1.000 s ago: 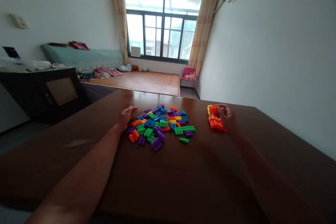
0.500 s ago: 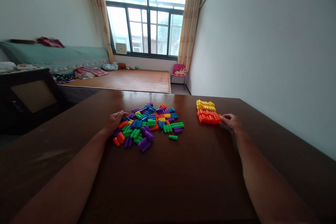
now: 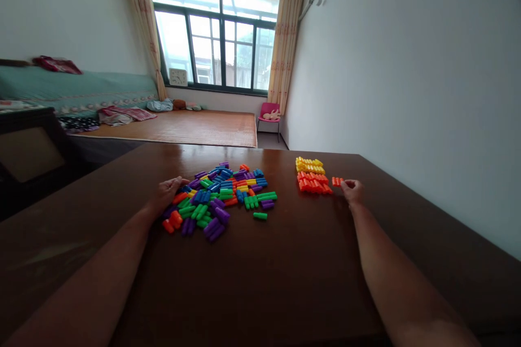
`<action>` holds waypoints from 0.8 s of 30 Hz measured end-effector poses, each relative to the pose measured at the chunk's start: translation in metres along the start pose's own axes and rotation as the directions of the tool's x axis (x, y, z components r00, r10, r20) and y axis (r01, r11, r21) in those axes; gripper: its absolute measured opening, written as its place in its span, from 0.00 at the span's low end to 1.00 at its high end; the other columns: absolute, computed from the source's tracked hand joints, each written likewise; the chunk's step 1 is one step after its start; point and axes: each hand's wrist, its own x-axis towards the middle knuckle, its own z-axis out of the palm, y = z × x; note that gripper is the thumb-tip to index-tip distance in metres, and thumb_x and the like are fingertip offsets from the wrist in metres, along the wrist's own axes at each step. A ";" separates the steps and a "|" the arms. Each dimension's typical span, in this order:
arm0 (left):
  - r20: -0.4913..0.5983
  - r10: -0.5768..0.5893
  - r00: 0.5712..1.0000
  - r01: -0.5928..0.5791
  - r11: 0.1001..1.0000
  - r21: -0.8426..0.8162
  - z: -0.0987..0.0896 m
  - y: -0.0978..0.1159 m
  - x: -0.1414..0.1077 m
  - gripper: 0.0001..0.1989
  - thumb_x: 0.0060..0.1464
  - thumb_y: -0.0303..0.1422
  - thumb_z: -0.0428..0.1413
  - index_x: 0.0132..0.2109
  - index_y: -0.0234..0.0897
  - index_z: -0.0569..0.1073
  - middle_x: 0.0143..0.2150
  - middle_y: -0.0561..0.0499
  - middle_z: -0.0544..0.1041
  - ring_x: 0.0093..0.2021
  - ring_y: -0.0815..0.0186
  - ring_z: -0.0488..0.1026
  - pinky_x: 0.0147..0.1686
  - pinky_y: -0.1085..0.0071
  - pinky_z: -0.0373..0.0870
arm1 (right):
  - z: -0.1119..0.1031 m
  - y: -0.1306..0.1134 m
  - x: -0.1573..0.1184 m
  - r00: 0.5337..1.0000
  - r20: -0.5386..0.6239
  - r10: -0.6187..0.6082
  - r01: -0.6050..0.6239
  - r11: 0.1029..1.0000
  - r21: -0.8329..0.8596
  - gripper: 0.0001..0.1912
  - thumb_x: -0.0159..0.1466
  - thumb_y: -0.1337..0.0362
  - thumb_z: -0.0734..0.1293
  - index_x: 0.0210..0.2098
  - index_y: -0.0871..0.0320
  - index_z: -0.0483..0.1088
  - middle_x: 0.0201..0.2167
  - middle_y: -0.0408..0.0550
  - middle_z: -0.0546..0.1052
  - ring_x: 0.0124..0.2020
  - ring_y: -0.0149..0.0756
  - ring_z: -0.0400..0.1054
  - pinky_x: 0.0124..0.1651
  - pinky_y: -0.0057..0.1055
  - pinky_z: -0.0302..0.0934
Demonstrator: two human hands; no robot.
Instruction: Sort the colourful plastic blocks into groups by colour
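Observation:
My right hand [image 3: 352, 192] pinches a short joined piece of orange plastic blocks [image 3: 337, 181] between thumb and fingertips, a little to the right of the orange rows. Those orange block rows [image 3: 312, 182] lie side by side, with yellow block rows [image 3: 309, 165] just behind them. At the left, my left hand [image 3: 169, 191] rests against the edge of a mixed pile of tube-shaped blocks [image 3: 222, 192]. Its fingers are loosely extended, and nothing shows in them. Purple, green, blue, orange and yellow pieces lie jumbled in the pile. One green block [image 3: 260, 216] lies apart in front.
Everything lies on a dark brown wooden table [image 3: 260, 282]. Past its far edge stand a bed with a woven mat [image 3: 195, 127] and a pink chair [image 3: 269, 111]. A dark cabinet [image 3: 28, 143] stands at the left, and a white wall [image 3: 399, 65] runs along the right.
The short orange piece now shows in my right hand, apart from the orange rows; earlier that hand was at their right end. My left hand stays by the pile. The view has turned slightly right.

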 end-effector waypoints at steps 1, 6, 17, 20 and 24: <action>0.002 -0.001 1.000 0.001 1.000 0.003 0.000 0.000 0.000 0.34 0.42 0.63 0.52 0.38 0.37 0.80 0.37 0.47 0.82 0.40 0.54 0.77 0.38 0.66 0.75 | 0.000 0.000 0.002 1.000 -0.005 0.008 -0.008 0.998 -0.069 0.12 0.50 0.57 0.68 0.30 0.59 0.70 0.29 0.50 0.76 0.29 0.38 0.69 0.37 0.36 0.64; -0.007 -0.023 1.000 0.022 0.999 -0.040 0.000 0.006 -0.004 0.33 0.41 0.62 0.54 0.37 0.37 0.80 0.36 0.47 0.82 0.39 0.55 0.78 0.37 0.67 0.75 | 0.008 -0.011 0.013 0.999 0.040 0.037 -0.025 0.964 -0.265 0.09 0.52 0.58 0.67 0.27 0.58 0.68 0.27 0.49 0.74 0.29 0.38 0.69 0.40 0.37 0.63; -0.003 -0.055 0.998 0.055 0.997 -0.062 0.002 0.006 -0.006 0.34 0.41 0.62 0.54 0.38 0.35 0.80 0.35 0.45 0.82 0.38 0.54 0.78 0.36 0.64 0.75 | 0.010 -0.009 0.015 0.974 0.212 -0.080 0.129 0.965 -0.227 0.09 0.53 0.58 0.66 0.25 0.57 0.71 0.25 0.50 0.75 0.29 0.40 0.68 0.38 0.37 0.63; 0.002 -0.035 0.999 0.035 0.998 -0.057 0.003 0.005 -0.006 0.35 0.42 0.62 0.53 0.38 0.35 0.80 0.35 0.44 0.82 0.38 0.55 0.77 0.36 0.64 0.74 | 0.008 -0.013 0.015 0.993 0.089 -0.074 0.091 0.973 -0.214 0.09 0.55 0.61 0.63 0.29 0.59 0.73 0.27 0.51 0.75 0.29 0.40 0.67 0.38 0.37 0.62; -0.026 -0.006 1.000 0.004 0.998 -0.068 0.003 0.006 -0.008 0.34 0.43 0.63 0.52 0.36 0.34 0.80 0.35 0.44 0.82 0.36 0.56 0.77 0.35 0.64 0.74 | 0.008 -0.038 0.010 0.978 -0.067 -0.197 0.182 0.967 -0.175 0.16 0.57 0.61 0.60 0.39 0.61 0.73 0.32 0.54 0.76 0.30 0.40 0.67 0.39 0.38 0.62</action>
